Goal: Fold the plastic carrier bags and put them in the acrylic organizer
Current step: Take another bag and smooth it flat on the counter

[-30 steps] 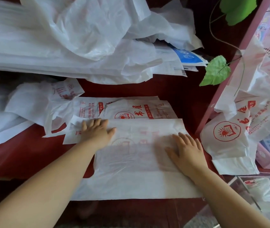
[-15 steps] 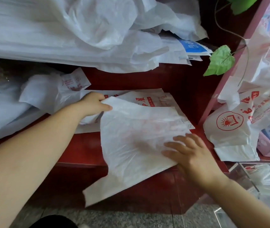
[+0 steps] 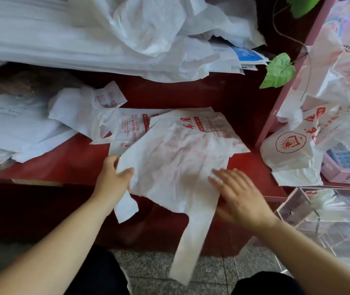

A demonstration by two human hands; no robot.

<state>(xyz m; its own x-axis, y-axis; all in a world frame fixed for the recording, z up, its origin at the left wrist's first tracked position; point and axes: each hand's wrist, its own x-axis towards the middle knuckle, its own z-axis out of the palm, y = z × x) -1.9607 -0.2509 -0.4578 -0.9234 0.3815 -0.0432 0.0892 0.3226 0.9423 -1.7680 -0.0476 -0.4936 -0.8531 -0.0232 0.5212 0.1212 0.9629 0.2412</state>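
Fingers (image 3: 114,161) of L hand (image 3: 111,184) in pinch on carrier bag (image 3: 176,158) edge; R hand (image 3: 241,196) flat, relaxed atop it.

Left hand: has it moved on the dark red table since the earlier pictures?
Yes. The left hand, gripping the white plastic carrier bag, has come from the flat red-printed bags toward the front edge of the dark red table.

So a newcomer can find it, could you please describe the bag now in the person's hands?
Find the dark red counter and go to its front edge. The carrier bag lies slanted there, gripped at its left edge by the left hand, the right hand open at its right. Unlike the flat printed bags behind it, its handles hang over the edge.
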